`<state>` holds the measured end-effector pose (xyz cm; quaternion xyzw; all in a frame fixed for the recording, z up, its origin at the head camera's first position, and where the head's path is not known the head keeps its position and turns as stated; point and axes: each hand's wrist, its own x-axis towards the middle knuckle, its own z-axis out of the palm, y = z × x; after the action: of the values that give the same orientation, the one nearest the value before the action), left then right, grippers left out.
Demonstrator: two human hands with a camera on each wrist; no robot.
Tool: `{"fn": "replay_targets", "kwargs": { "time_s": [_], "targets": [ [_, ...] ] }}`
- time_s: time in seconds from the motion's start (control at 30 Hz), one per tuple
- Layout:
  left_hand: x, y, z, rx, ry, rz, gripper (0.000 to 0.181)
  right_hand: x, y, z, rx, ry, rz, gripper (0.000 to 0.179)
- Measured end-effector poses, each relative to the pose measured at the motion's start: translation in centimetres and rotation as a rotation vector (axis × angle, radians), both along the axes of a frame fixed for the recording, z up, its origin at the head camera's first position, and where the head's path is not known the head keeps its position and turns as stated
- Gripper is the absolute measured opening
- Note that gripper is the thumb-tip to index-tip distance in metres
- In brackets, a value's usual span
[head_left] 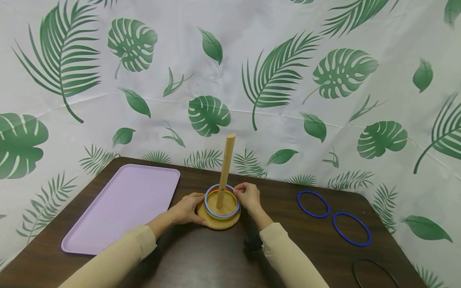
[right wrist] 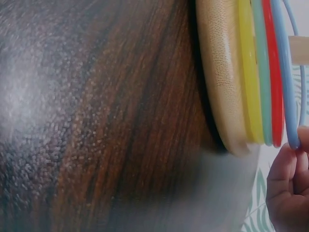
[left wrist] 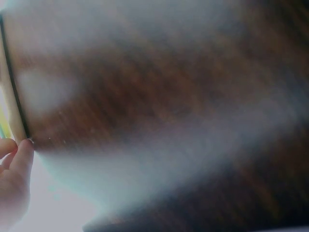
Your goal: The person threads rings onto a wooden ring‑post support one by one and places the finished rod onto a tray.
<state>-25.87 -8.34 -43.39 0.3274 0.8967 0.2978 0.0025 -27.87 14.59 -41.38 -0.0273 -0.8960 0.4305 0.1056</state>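
Observation:
A round wooden base point(head_left: 220, 226) with an upright wooden post point(head_left: 226, 168) stands on the table. My left hand point(head_left: 186, 209) grips the base's left edge, thumb in front and fingers behind. Around the post lie stacked rings: a yellow ring point(right wrist: 248, 77) lowest, then a mint green ring point(right wrist: 263, 87) and a red ring point(right wrist: 274, 77). A light blue ring point(right wrist: 287, 77) tops the stack, encircling the post. Thumb and fingertips of my right hand point(head_left: 249, 196) pinch its right side. Only part of my left hand point(left wrist: 15, 181) shows in the left wrist view, at the base's edge.
To the left lies a lilac tray point(head_left: 133, 200). Two dark blue rings point(head_left: 318, 217) rest on the right of the dark wooden table point(head_left: 194, 252), and a black ring point(head_left: 371, 261) lies at the front right. Behind the table hangs a leaf-patterned cloth point(head_left: 169, 44).

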Motion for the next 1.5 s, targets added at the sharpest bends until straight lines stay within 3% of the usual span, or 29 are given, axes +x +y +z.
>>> {"fn": "replay_targets", "kwargs": {
  "time_s": [0.47, 1.27, 1.5],
  "targets": [
    [0.0, 0.0, -0.1, -0.003, 0.039, -0.008, 0.091, -0.3, -0.1, -0.8, -0.045, -0.015, -0.044, 0.007],
    [0.1, 0.2, 0.3, -0.015, 0.016, 0.007, 0.089, -0.2, 0.0, -1.3, -0.100, 0.008, -0.058, 0.012],
    [0.1, 0.2, 0.3, -0.020, -0.001, 0.014, 0.089, 0.1, 1.2, -1.4, -0.219, -0.006, -0.051, 0.017]
  ]
}}
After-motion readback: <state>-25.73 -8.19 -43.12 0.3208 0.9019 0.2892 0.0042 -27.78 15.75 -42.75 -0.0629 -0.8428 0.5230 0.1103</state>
